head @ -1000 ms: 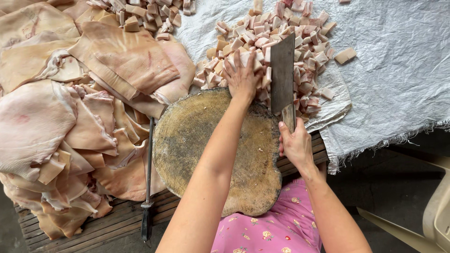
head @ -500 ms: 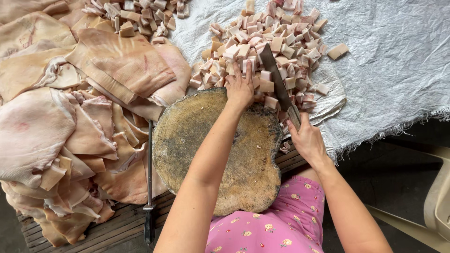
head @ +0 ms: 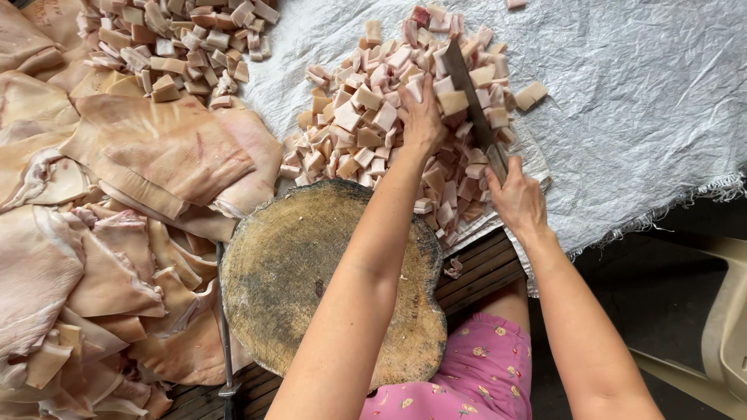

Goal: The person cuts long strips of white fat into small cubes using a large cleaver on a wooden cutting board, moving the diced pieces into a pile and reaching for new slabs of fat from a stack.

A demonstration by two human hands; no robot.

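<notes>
Right hand [head: 517, 201] fisted round cleaver [head: 471, 97]; left hand [head: 421, 117] spread on meat cubes [head: 366, 128]

No package, label, sign or screen shows anywhere in this view.

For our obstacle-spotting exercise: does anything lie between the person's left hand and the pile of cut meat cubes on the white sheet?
Nothing visible does. The left hand already rests on the pile of meat cubes, past the round wooden chopping block. The right hand holds the cleaver, whose blade lies on the same pile beside the left hand, not between hand and cubes.
</notes>
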